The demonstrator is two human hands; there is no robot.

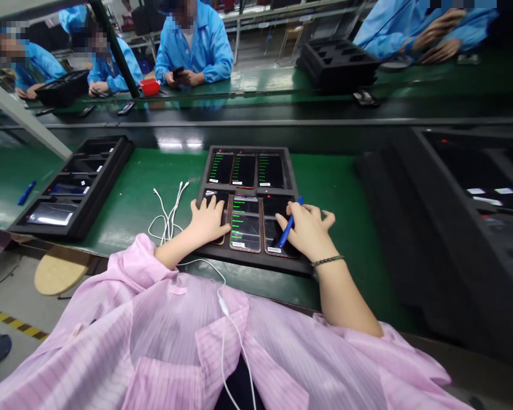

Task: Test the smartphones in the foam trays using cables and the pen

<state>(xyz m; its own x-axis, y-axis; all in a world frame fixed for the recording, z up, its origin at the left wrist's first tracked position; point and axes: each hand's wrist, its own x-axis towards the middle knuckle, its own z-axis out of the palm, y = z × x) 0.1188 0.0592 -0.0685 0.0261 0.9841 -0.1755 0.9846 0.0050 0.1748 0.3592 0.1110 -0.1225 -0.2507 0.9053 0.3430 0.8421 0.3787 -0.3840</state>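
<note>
A black foam tray (250, 263) lies in front of me with several smartphones in its slots. The three phones of the far row and the middle near phone (245, 225) show green lines of text on dark screens. My left hand (207, 221) rests with spread fingers over the near left phone (220, 238), hiding much of it. In my right hand (310, 228) is a blue pen (289, 225), held slanting above the near right phone (273, 225), whose screen is dark. White labels show at the lower ends of several phones.
White cables (169, 219) lie left of the tray on the green bench (145, 171). Another phone tray (79, 191) and a blue pen (26, 193) are further left. Tall stacked black trays (436, 239) stand at right. Co-workers in blue sit across the line.
</note>
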